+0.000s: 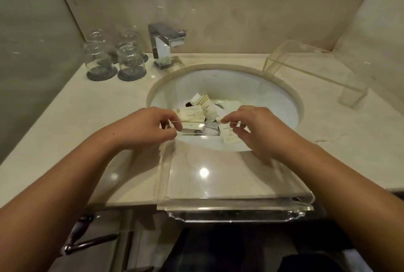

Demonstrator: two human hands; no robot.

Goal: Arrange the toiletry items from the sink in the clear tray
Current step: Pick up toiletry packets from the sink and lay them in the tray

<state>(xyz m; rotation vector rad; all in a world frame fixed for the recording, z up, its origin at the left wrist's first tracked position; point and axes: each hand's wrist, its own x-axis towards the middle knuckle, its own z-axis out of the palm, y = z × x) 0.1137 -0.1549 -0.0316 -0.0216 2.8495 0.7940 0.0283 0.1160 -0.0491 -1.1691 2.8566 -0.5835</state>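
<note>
Left hand (150, 127): fingers pinched shut on the far rim of the clear acrylic tray (218, 184), left end.
Right hand (253, 127): pinching that same rim, right end.
Tray: on the beige marble counter (65, 129) at its front edge, far end jutting over the white oval sink (273, 101).
Toiletries: cream paper-wrapped packets (196, 110) heaped in the basin, just beyond the fingers.
Back left: chrome faucet (162, 46), upturned glasses (115, 57).
</note>
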